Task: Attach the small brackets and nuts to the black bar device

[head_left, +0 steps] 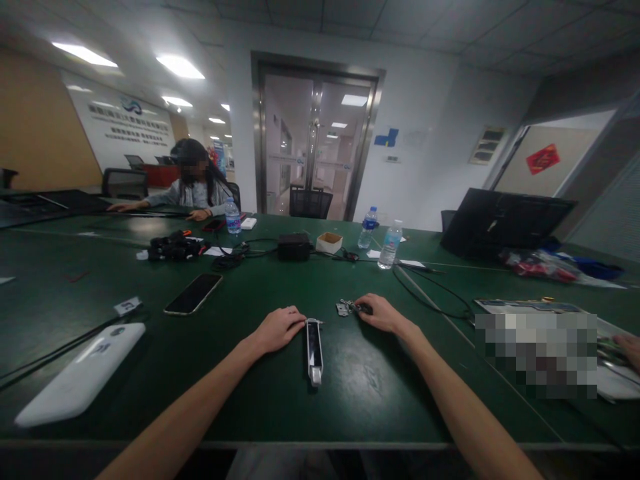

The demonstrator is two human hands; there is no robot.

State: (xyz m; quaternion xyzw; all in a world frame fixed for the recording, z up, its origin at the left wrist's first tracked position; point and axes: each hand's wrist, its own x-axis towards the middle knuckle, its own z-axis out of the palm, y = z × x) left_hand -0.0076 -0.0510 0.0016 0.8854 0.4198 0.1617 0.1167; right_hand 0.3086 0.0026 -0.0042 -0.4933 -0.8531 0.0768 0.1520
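On the green table lies a slim, silver-framed device (315,350) with a dark middle and a blunt metal end pointing toward me; its exact kind is unclear. My left hand (280,328) rests at its far end, fingers closed together, the fingertips at its upper left corner. A thin pin sticks out to the right there. Farther right, my right hand (381,313) is closed around a dark piece joined to a small metal chain with a flat silvery tag (343,309), perhaps a keychain. The fingers partly hide that dark piece.
A black phone (194,294) and a white power bank-like slab (83,373) lie left. Ahead are a small open box (329,243), a black adapter (294,247), cables and water bottles (390,245). A person (195,180) sits across; another person's hand (629,350) shows right.
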